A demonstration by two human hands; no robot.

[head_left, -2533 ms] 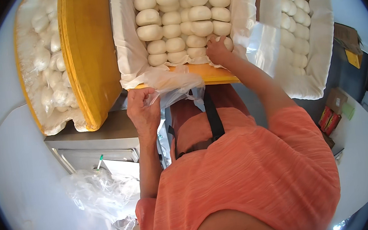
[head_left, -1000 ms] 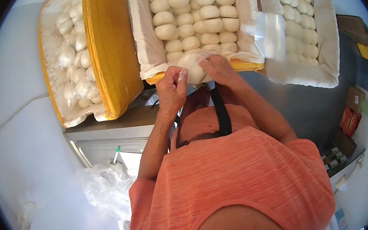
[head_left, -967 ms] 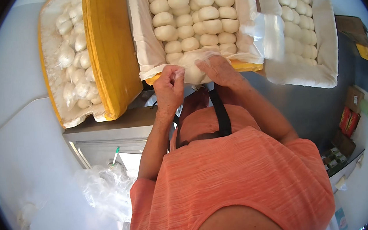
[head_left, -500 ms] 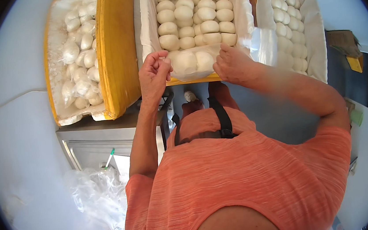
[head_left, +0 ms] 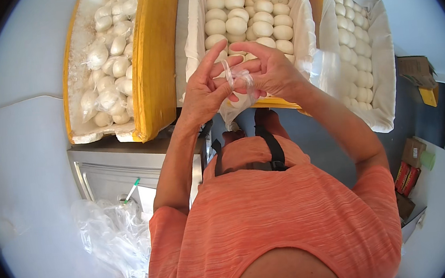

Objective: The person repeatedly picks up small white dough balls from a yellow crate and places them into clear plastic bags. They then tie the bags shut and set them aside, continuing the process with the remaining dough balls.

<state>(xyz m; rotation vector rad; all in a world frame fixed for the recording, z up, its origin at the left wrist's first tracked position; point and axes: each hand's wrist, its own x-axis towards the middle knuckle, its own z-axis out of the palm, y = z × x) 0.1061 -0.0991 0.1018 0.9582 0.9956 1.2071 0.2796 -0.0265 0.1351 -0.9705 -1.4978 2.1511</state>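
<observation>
In the upper middle of the frame, the cloth-lined box [head_left: 275, 102] of white buns [head_left: 263, 29] lies beneath my hands; if I drop them, its front rim could snag or tear thin plastic. At the upper left stands the yellow-walled box [head_left: 156, 65], holding bagged buns [head_left: 97, 55]; at the upper right, a narrower lined box [head_left: 382, 48] holds loose ones. Below the left box is a steel cabinet [head_left: 113, 173], with a heap of clear plastic [head_left: 108, 235] beneath. A clear sheet [head_left: 326, 72] hangs beside my right wrist, in the way should I swing outward. My left hand [head_left: 202, 95] and right hand [head_left: 279, 74], fingers parted, both hold the clear bag [head_left: 228, 114], which hangs between them. Pulling too hard could split its film, and a loop might slip off my fingers. Smallest is a green-and-white pen [head_left: 132, 189], lower left.
</observation>
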